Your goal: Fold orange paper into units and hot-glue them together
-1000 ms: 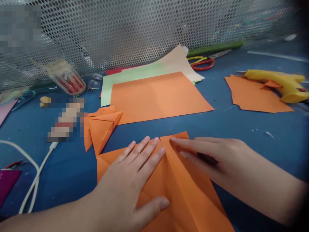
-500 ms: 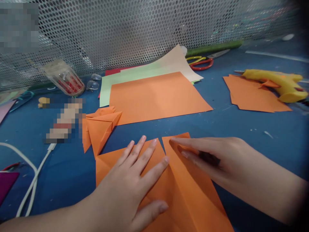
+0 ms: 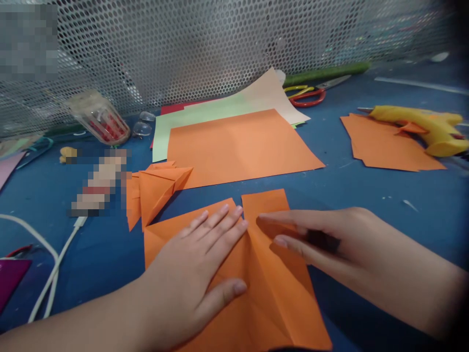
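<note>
A creased orange sheet of paper (image 3: pixel 266 274) lies in front of me, its two side flaps folded towards the middle and a narrow gap between them at the far edge. My left hand (image 3: pixel 198 266) rests flat on the left flap, fingers outstretched and thumb spread. On the right flap, my right hand (image 3: pixel 340 242) touches the paper with its index fingertip and thumb, which are apart; the other fingers are partly hidden behind. Just beyond the sheet's left corner sits a folded orange paper piece (image 3: pixel 157 190).
Behind are a flat orange sheet (image 3: pixel 238 146), a pale green sheet (image 3: pixel 161 137) and scissors (image 3: pixel 308 98). A yellow glue gun (image 3: pixel 414 122) lies on orange paper at right. At left are a clear jar (image 3: pixel 104 122) and a white cable (image 3: pixel 54 274). Metal mesh (image 3: pixel 205 49) borders the back.
The creased sheet has shifted slightly away from me and to the left. My left hand's fingers have drawn closer together. My right hand stays nearly in place, its thumb slightly farther from the index finger.
</note>
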Motion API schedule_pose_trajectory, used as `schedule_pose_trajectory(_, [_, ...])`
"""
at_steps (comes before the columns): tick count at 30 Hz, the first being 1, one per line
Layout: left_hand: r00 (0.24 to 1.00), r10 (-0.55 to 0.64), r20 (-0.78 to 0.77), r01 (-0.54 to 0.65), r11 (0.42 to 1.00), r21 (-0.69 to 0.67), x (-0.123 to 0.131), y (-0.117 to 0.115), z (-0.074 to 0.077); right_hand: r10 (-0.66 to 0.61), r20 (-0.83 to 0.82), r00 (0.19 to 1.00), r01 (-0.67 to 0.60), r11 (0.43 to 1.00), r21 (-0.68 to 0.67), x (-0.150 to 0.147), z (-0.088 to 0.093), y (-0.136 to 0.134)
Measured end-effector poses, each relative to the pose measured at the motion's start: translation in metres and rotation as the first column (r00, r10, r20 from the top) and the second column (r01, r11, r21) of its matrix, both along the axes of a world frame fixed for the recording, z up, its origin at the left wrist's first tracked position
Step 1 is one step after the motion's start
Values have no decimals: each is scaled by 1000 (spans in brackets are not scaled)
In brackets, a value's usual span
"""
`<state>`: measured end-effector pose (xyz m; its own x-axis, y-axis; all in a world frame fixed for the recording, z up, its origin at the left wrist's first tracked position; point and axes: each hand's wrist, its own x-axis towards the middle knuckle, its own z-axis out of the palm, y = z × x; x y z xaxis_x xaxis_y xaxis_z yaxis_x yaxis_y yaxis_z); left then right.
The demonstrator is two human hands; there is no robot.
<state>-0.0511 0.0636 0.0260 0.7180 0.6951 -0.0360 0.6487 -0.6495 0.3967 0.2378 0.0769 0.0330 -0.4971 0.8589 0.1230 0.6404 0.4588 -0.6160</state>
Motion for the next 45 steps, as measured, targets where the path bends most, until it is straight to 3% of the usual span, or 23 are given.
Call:
schedule_pose_trajectory(7, [1000,-8,-4,8,1000,26,-1,6,0,-30,-52,998,28,999,-31,-5,-1,1])
schedule_pose_trajectory(16, [990,-96,-99,115,971,210,1,-2,0,-47,-79,996,42,997,-72,-1,3,4])
schedule_pose_trajectory(19, [989,-137,-58,146,973,181,1,-4,2,-64,-67,996,56,992,-111,-1,4,4])
schedule_pose_trajectory(23, [994,-109,1,108,993,49,-1,-6,5,-80,-79,994,66,983,-171,1,4,4])
schedule_pose_trajectory(29, [993,-120,-20,119,991,-55,-5,-4,15,-85,-22,996,77,967,-241,1,2,3])
schedule_pose_trajectory(36, [972,-222,-84,217,974,-62,-4,4,23,-101,-47,994,82,946,-313,3,-2,-1])
schedule_pose_trajectory(45, [994,-64,-84,66,998,23,-3,-6,8,-131,-87,988,81,899,-431,3,-3,-7])
